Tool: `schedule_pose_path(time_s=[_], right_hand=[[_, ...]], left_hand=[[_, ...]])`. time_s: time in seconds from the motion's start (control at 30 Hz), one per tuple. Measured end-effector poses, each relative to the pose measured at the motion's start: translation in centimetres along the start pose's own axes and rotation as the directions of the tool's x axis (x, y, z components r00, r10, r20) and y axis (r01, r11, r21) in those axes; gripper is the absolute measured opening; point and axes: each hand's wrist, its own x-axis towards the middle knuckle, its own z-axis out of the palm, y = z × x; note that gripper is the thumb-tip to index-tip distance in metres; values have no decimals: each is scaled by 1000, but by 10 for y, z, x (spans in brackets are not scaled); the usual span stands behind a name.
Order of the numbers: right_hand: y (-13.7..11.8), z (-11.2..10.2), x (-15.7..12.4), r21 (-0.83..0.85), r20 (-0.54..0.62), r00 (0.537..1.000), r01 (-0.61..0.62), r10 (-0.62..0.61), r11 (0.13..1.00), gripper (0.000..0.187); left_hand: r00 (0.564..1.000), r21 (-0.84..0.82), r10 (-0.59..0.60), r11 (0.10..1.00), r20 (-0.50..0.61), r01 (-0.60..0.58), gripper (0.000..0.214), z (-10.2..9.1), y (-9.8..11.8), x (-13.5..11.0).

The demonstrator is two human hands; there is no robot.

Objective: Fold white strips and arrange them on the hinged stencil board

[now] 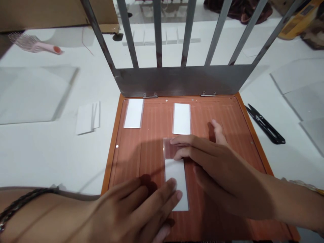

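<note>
A white card (177, 194) lies on the reddish-brown board in front of me, its far end meeting a clear plastic sleeve (167, 148). How far the card sits inside the sleeve I cannot tell. My left hand (141, 209) rests two stretched fingertips on the card's face; its thumb is partly hidden below. My right hand (215, 168) reaches in from the right, fingers extended, two fingertips touching the sleeve and the card's far end. Farther back on the board are two white cards in clear sleeves, one at the left (134, 113) and one near the middle (181, 118).
A slotted metal frame (182, 81) stands raised, hinged to the board's (215, 111) far edge. Black thread snips (265, 124) lie at right, near translucent sheets (303, 98). Small white cards (86, 118), a clear sheet (32, 94) and a pink brush (45, 46) lie at left.
</note>
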Motion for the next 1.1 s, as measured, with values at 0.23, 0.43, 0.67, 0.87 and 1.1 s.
schedule_pose_path(time_s=[0.23, 0.43, 0.67, 0.87, 1.1], right_hand=[[0, -1, 1, -31, 5, 999, 42, -42, 999, 35], [0, 2, 2, -220, -1, 989, 147, -151, 964, 27], [-4, 3, 1, -426, -16, 961, 243, -276, 871, 24], [1, 3, 2, -469, -52, 977, 159, -207, 869, 28], [5, 9, 5, -424, -87, 974, 154, -209, 892, 20]], left_hand=[[1000, 5, 11, 1000, 29, -11, 29, -4, -3, 5], [999, 8, 25, 1000, 27, -25, 31, -5, -2, 5], [1000, 28, 17, 999, 16, -18, 33, 0, -1, 0], [999, 57, 44, 997, 25, -45, 33, -2, 1, 0], [993, 114, 113, 987, -21, -110, 31, 0, -1, 1]])
